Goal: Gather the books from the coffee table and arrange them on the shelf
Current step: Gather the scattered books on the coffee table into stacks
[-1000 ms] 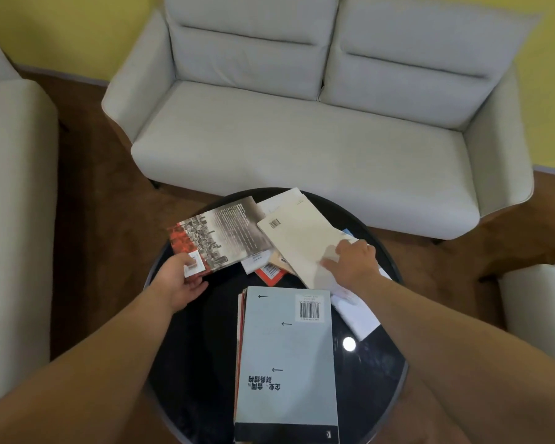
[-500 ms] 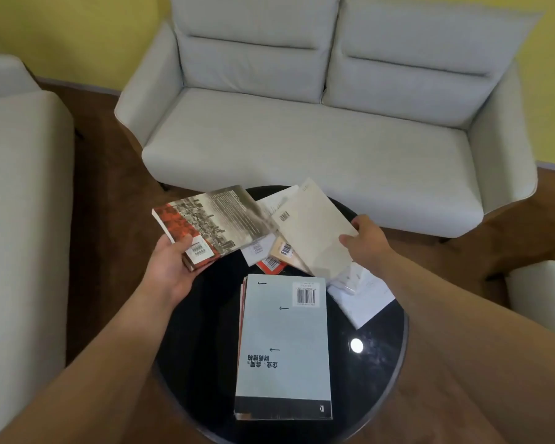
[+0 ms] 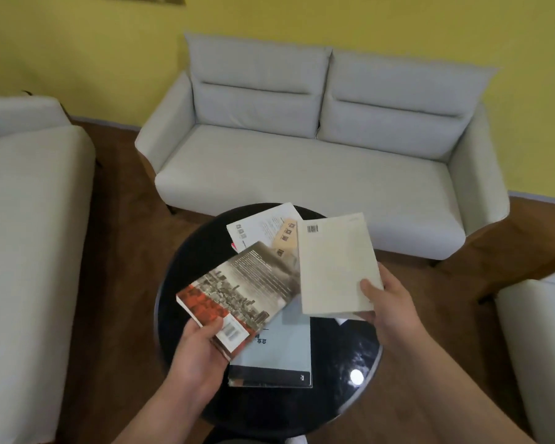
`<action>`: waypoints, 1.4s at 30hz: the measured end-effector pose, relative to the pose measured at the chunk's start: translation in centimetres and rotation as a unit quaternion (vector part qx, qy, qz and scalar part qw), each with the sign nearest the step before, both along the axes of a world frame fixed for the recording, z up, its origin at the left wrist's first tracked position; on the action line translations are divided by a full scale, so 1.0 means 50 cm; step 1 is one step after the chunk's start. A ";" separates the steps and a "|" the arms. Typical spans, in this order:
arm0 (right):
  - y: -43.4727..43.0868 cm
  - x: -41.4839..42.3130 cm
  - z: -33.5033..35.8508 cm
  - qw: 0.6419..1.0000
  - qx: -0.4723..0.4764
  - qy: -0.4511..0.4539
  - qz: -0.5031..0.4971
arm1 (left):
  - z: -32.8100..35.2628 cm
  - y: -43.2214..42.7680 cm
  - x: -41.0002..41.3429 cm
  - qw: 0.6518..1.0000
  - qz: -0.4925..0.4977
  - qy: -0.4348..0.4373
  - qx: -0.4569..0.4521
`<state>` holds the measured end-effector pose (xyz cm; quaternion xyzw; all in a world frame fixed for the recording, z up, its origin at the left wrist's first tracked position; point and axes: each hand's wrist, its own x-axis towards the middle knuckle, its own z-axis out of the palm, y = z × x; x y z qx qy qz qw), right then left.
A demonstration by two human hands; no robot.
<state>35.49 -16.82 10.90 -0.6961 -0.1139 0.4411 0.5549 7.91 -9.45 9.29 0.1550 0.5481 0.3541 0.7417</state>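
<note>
My left hand (image 3: 199, 350) grips a red and grey photo-cover book (image 3: 244, 293) by its near corner, lifted above the round black coffee table (image 3: 180, 283). My right hand (image 3: 388, 302) holds a cream book (image 3: 334, 264) by its lower right corner, also raised off the table. Under both lies a pale blue book (image 3: 282, 350) flat on the table's near side. Behind them rest a white book (image 3: 263, 225) and an orange book (image 3: 285, 235), partly covered. No shelf is in view.
A light grey two-seat sofa (image 3: 318, 161) stands behind the table against a yellow wall. Another grey sofa (image 3: 29, 219) fills the left side, and an armchair edge (image 3: 539, 341) shows at the right. Brown wooden floor surrounds the table.
Both hands have lifted their books off the table and drawn them toward me. The photo-cover book has swung over the pale blue book. The camera has tilted up.
</note>
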 end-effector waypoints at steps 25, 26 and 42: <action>-0.096 -0.073 -0.101 0.979 -0.157 0.006 0.131 | -0.028 -0.015 -0.026 0.724 -0.453 0.453 0.255; -0.095 -0.074 -0.103 0.977 -0.156 0.016 0.144 | -0.029 -0.018 -0.026 0.720 -0.452 0.457 0.261; -0.046 -0.157 -0.129 0.969 -0.157 -0.004 0.191 | -0.075 -0.028 -0.010 0.872 -0.362 0.276 0.178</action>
